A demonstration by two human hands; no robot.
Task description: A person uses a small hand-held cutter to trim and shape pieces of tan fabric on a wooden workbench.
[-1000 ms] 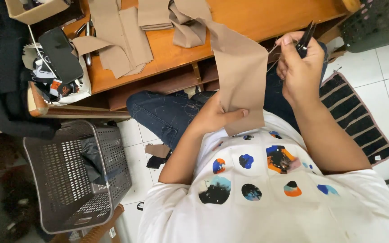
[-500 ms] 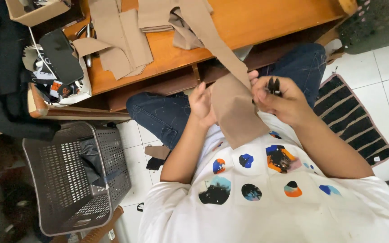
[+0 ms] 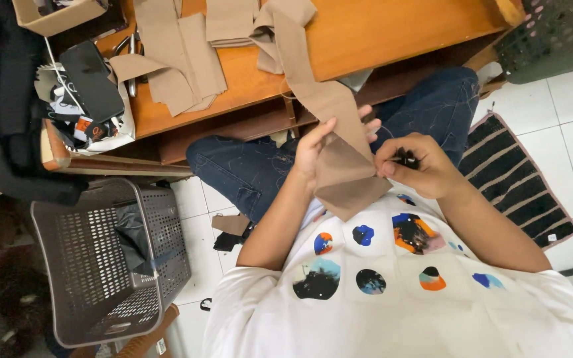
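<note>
The brown fabric strip [image 3: 339,159], now drawn down to the lap, stays pinched in the left hand [image 3: 316,149] while the right hand [image 3: 416,166] has closed on small black snips [image 3: 406,158] beside it.

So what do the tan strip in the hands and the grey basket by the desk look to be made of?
The tan strip, held by the left hand with the right hand at its edge, looks like matte woven fabric: it drapes and folds softly. The grey basket seems moulded plastic, with rigid perforated walls and a slight sheen.
</note>
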